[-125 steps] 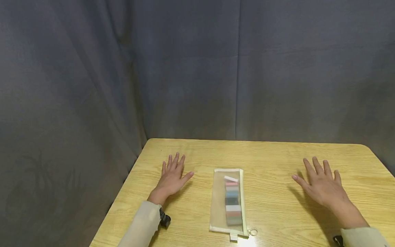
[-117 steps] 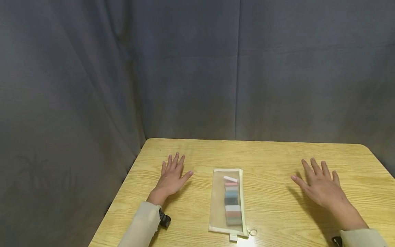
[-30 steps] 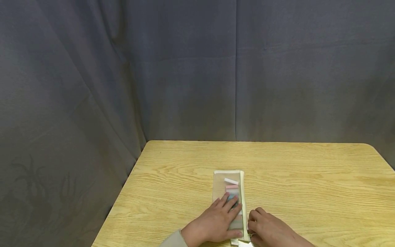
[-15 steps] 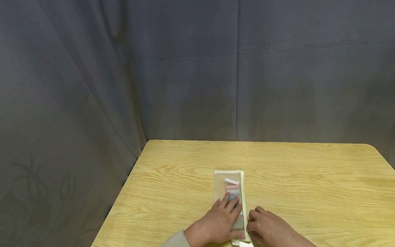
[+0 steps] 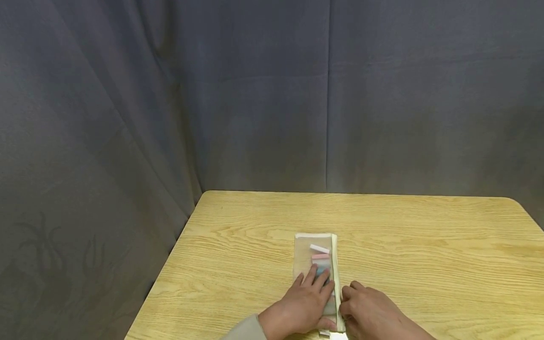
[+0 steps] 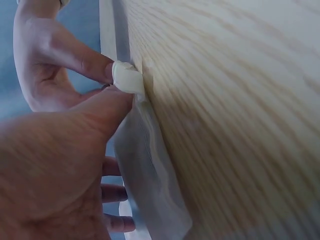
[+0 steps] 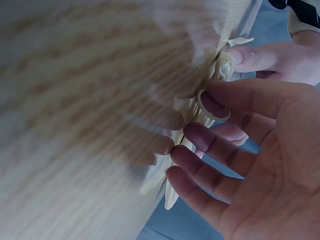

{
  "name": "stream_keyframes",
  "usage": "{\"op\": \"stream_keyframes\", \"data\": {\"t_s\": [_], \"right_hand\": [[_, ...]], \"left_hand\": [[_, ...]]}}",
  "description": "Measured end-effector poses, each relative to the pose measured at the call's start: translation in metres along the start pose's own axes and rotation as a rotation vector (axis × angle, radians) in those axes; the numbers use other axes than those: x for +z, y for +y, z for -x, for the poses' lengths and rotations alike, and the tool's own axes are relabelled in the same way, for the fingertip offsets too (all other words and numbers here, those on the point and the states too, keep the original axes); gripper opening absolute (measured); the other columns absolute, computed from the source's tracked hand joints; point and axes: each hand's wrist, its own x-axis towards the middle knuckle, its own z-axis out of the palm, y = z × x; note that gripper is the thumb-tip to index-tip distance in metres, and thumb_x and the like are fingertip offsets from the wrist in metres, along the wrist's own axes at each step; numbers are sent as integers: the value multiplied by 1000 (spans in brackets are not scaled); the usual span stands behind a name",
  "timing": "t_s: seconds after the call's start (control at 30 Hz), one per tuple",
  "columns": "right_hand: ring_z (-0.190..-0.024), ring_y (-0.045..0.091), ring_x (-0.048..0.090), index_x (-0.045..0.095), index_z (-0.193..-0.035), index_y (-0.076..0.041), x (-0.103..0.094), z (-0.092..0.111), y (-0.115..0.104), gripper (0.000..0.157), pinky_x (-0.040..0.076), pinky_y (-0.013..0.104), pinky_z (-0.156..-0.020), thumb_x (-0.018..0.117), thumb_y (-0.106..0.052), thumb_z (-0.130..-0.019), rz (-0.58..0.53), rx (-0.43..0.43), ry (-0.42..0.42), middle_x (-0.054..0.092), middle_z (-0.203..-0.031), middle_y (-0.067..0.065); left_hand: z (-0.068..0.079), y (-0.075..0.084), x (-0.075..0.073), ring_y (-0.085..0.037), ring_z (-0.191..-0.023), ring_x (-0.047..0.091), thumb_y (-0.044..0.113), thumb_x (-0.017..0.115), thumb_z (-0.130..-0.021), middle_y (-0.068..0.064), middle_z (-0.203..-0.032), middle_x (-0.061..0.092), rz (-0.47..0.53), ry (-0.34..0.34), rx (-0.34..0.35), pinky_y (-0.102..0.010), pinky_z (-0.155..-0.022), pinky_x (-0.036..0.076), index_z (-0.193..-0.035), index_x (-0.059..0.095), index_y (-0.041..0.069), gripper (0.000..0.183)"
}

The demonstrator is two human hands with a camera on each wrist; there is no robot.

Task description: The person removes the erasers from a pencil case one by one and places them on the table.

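A see-through zip pouch [image 5: 301,255] with pale edging lies flat on the table. Small coloured bars [image 5: 320,257] show through it, pink, white and blue among them; the lower ones are partly covered. My left hand [image 5: 303,302] rests on the pouch with its fingers spread and straight, thumb near the front edge. At the pouch's near right corner, my right hand [image 5: 371,311] has its fingers bent. In the right wrist view its thumb and index finger pinch the zipper's pull ring [image 7: 214,109]. A pale tab [image 6: 127,77] sticks up beside the left thumb in the left wrist view.
The light wood-grain table [image 5: 425,245] has rounded far corners. A grey-blue curtain [image 5: 263,104] hangs behind it and along the left side.
From lying apart on either side, both hands came in: the left onto the pouch, the right to its zipper end. Over the last second they have barely moved.
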Motion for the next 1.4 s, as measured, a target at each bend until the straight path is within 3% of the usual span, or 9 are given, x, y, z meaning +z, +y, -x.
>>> {"op": "stream_keyframes", "data": {"t_s": [0.4, 0.83, 1.07, 1.4], "right_hand": [[-61, 4, 29, 73, -73, -19, -2, -5, 0, 6, 30, 14, -47, 70, -19, -78, 36, 68, 73, 35, -68, -16], [-60, 5, 31, 73, -73, -19, -3, -12, 13, 4, 32, 13, -48, 73, -15, -74, 60, 72, 101, 41, -69, -14], [-60, 6, 30, 69, -66, -22, -3, -17, 16, 12, 29, 15, -45, 72, -16, -76, 108, 106, 104, 37, -68, -14], [-61, 6, 31, 68, -66, -23, -5, -20, 20, 13, 30, 14, -44, 72, -14, -75, 84, 119, 90, 38, -69, -14]], "left_hand": [[-1, 2, -1, -30, -142, 9, 76, 27, -76, -1, -156, 8, -40, -12, -25, -46, -106, 33, -149, 20, 21, 91], [-1, 3, 0, -30, -142, 11, 76, 27, -76, -1, -156, 11, -68, 4, -23, -46, -105, 34, -148, 22, 21, 91], [-1, 3, 2, -30, -142, 12, 77, 26, -77, -1, -156, 11, -80, 4, -27, -46, -105, 34, -148, 22, 22, 90], [-1, 5, 0, -29, -142, 12, 76, 26, -77, 0, -156, 11, -72, -2, -35, -45, -105, 34, -148, 23, 22, 90]]}}
